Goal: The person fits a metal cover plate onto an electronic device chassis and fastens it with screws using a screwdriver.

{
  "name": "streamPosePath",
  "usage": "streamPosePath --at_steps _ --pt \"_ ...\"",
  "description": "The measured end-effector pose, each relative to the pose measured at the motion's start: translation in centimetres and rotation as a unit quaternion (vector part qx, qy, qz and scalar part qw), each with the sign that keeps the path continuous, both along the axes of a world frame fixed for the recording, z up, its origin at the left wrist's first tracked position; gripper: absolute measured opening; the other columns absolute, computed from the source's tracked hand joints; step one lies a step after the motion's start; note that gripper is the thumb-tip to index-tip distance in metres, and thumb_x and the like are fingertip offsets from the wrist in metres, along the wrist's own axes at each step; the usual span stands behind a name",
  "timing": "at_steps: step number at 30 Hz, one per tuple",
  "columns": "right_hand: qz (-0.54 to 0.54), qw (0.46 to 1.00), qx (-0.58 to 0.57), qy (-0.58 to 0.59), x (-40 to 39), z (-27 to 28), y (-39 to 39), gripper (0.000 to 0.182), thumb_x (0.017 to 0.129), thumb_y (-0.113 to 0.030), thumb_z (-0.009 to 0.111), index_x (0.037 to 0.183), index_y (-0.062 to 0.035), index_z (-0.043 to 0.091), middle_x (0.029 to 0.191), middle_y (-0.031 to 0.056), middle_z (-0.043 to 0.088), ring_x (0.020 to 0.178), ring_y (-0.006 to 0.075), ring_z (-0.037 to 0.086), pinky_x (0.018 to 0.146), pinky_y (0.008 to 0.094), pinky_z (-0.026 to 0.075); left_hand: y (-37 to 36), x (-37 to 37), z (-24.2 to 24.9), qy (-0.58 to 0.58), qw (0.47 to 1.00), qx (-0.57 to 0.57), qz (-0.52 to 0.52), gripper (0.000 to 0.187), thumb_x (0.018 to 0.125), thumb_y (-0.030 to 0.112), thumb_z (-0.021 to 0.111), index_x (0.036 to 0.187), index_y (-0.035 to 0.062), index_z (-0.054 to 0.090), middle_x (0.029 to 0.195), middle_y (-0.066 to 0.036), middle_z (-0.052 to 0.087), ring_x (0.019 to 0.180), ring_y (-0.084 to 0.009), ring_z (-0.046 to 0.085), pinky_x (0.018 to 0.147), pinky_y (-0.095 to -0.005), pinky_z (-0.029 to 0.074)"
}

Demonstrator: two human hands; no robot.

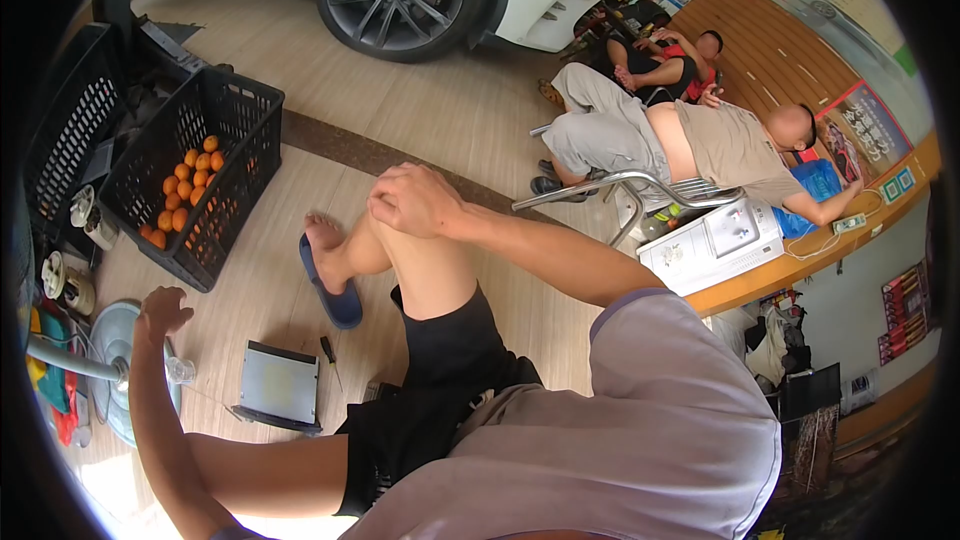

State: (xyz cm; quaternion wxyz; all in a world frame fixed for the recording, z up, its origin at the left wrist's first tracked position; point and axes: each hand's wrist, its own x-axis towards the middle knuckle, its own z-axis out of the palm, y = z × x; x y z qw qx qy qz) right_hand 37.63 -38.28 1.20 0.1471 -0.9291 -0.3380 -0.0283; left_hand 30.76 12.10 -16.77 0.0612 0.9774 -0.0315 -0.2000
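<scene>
Head view puts the round fan base (108, 332) on the floor at the near left, with its pale pole (68, 360) running off toward the left edge. Your left hand (160, 310) hangs just over the base's rim with its fingers loosely curled, gripping nothing. Judge the base as weighted and stiff, probably smooth plastic over ballast, so take it by the rim or low on the pole rather than by the pole's far end. It looks pale grey-white, flat and disc-like, partly washed out by glare. A small clear plastic piece (180, 370) lies just beside it, and further right are a flat silver metal box (280, 385) and a screwdriver (328, 350). Your right hand (415, 200) rests on your raised knee, fingers bent and close together. A black crate (245, 105) of oranges (188, 185) stands farther off.
</scene>
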Motion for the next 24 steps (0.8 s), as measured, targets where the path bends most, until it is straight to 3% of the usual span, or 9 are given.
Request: streamPosePath --at_steps 24 --pt "0.002 1.0 0.006 -0.016 -0.28 0.37 0.21 0.026 0.087 -0.026 0.06 0.088 -0.0034 0.074 0.098 0.0126 0.073 0.098 0.0337 0.065 0.088 0.0422 0.052 0.21 -0.5 -0.2 -0.01 1.0 -0.003 0.0 0.044 0.077 0.03 0.07 0.115 0.007 0.071 0.114 -0.014 0.071 0.114 -0.0315 0.062 0.099 -0.0436 0.05"
